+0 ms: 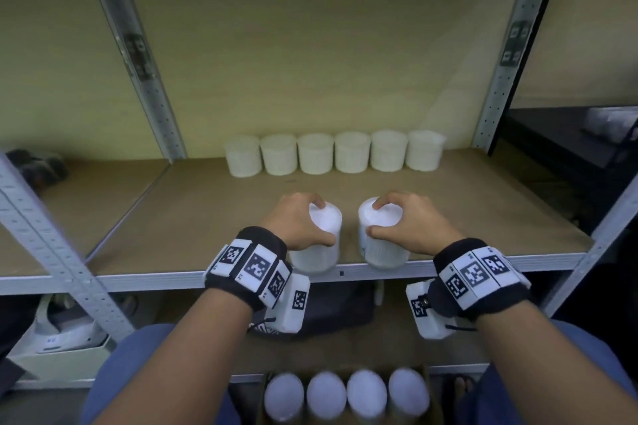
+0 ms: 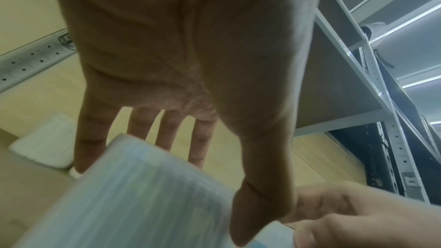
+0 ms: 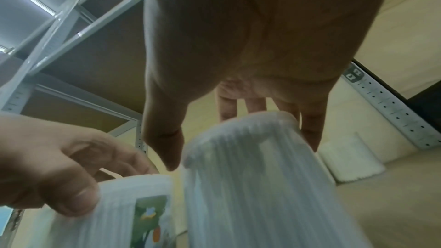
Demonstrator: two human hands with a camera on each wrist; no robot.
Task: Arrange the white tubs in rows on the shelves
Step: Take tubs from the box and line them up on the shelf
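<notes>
Two white ribbed tubs stand side by side at the front edge of the brown shelf [image 1: 207, 203]. My left hand [image 1: 303, 221] grips the lid of the left tub [image 1: 319, 252] from above, thumb on the near side and fingers over the far rim. My right hand [image 1: 400, 221] grips the right tub [image 1: 381, 248] the same way. The left wrist view shows my left hand [image 2: 190, 157] around its tub [image 2: 133, 195]. From the right wrist, my right hand [image 3: 238, 139] holds its tub [image 3: 250, 186], and the left tub [image 3: 124, 214] shows a coloured label. A row of several white tubs [image 1: 333, 155] lines the shelf's back.
Several more white tubs [image 1: 345, 397] stand in a cardboard box below me, between my knees. Grey perforated uprights [image 1: 148, 79] frame the shelf. A dark bag [image 1: 328, 307] lies on the lower shelf, a white device [image 1: 65, 331] at lower left, and a black surface [image 1: 569, 148] at right.
</notes>
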